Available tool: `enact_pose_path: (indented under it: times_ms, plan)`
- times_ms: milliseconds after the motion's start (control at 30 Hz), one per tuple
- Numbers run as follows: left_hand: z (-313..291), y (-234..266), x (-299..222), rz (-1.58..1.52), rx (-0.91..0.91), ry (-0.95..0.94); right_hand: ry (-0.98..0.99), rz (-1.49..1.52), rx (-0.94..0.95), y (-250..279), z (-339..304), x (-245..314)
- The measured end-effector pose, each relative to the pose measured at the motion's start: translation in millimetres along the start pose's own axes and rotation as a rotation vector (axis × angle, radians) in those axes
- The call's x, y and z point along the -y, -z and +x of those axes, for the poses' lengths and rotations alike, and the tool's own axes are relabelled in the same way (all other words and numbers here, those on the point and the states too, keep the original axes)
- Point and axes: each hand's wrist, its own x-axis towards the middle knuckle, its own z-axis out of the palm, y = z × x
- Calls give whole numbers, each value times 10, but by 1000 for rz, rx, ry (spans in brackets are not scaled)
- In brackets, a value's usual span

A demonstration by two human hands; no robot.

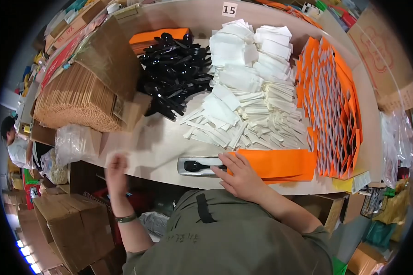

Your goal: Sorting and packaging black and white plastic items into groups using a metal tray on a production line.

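My right hand (241, 176) lies with its fingers stretched out and spread, over the right end of a narrow metal tray (182, 171) and the left end of a flat orange paper sleeve (280, 165). A black plastic spoon (192, 166) rests in the tray, its bowl to the left, and its handle runs toward my fingertips. Something white shows beside it in the tray. My left hand (118, 166) is at the table's front edge, left of the tray and apart from it. Motion smears its fingers, so I cannot tell whether they hold anything.
Black plastic cutlery (174, 64) is heaped at the back. Folded white napkins (234, 50) and thin white packets (270, 123) lie beside it. Orange sleeves (330, 110) line the right side. An open carton (108, 55) with stacked brown paper pieces (73, 101) stands left.
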Motion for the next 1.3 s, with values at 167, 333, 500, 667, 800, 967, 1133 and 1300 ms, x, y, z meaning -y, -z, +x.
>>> enact_pose_path:
  times_ms: [167,333,500,667,800,967,1133,1300]
  plan:
    - [-176,-610,-245,173,747,80,-88,-40,5,57,-95,-20]
    - [133,-514,-232,421,760,82,-74,-60,20,115,-84,21]
    - [-188,-1271,-351,555,758,-172,-8,-21,-38,-36,-20,-28]
    - [-534,-1612,-330,861,181,-448,-228,-107,-16,132,120,109]
    - [-569,-1745,-191,598,381,-322,-225,-71,7,97,102,29]
    - [-778,-2103,-139,-209,823,64,-125,-24,-101,65,75,-15]
    - [-597,-1488,-519,764,510,-690,-8,19,-219,-97,102,-93]
    - [-170,-1584,-467,1015,259,-1190,293,-231,-198,525,708,35]
